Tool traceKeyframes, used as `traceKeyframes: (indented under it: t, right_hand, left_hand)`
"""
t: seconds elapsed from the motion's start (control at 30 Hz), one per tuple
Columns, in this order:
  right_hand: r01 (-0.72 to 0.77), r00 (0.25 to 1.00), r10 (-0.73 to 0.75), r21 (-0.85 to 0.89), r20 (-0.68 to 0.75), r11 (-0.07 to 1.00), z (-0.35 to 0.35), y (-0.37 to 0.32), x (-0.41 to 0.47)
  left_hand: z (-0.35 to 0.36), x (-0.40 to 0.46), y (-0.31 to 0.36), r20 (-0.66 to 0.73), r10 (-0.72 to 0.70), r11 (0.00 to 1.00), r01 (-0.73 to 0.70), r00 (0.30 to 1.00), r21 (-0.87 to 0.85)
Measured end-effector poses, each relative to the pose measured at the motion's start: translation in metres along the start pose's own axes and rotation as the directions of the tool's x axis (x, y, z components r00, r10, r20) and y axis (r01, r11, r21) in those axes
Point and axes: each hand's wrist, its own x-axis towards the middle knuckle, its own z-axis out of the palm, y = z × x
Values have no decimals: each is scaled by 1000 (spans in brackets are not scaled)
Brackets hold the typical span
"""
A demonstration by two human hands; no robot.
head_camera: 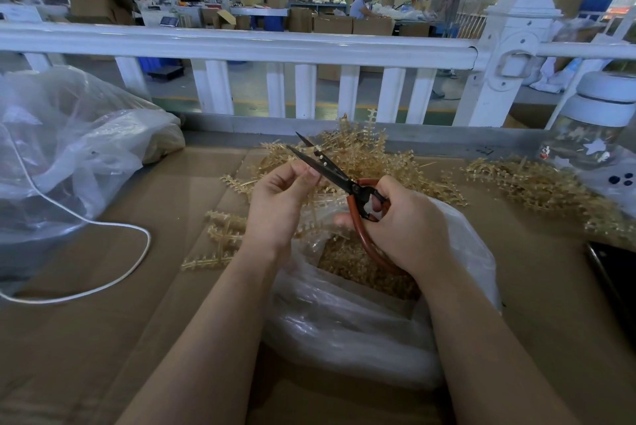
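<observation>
Scissors [330,170] point up-left – blades apart, right hand [406,228] curled round handles. Left hand [282,204] pinches sprue [318,151] – its tip btw. blades hard to see.

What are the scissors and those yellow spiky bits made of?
The scissors look like dark, dull metal, with shiny reddish-brown handles, probably plastic-coated. The spiky bits seem to be yellowish plastic: slightly see-through and moulded in matching comb shapes.

A crumpled clear plastic bag [69,149] slumps on the left, a thin white cord [149,243] looping beside it; a white-lidded glass jar [599,135] stands right.
</observation>
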Motion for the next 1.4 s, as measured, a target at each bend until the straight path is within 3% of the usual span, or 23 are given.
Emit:
traceKeyframes:
  t: [0.37, 0.57, 0.7, 0.87, 1.0, 1.13, 1.4]
  right_hand:
    - [-38, 998, 39, -26, 40, 999, -2, 1, 1]
    - [-90, 996, 88, 61, 27, 994, -1, 3, 0]
    - [-176, 984, 170, 233, 42, 957, -1, -2, 2]
    - [-266, 962, 263, 501, 79, 823, 3, -3, 8]
    - [-302, 953, 269, 477, 139, 825, 6, 0, 11]
    - [-274, 962, 230, 489, 148, 828, 7, -1, 10]
    - [-251, 967, 204, 448, 150, 858, 12, 1, 10]
  left_hand:
    - [1, -2, 3, -62, -52, 999, 52, 997, 6]
    - [-1, 1, 4, -200, -145, 989, 136, 969, -60]
    - [1, -1, 3, -119, -125, 988, 134, 985, 75]
    - [8, -5, 2, -42, -51, 976, 59, 998, 211]
    - [11, -8, 4, -13, -69, 976, 70, 998, 207]
    - [11, -8, 3, 11, -37, 948, 32, 999, 315]
    - [10, -7, 2, -83, 81, 902, -37, 993, 431]
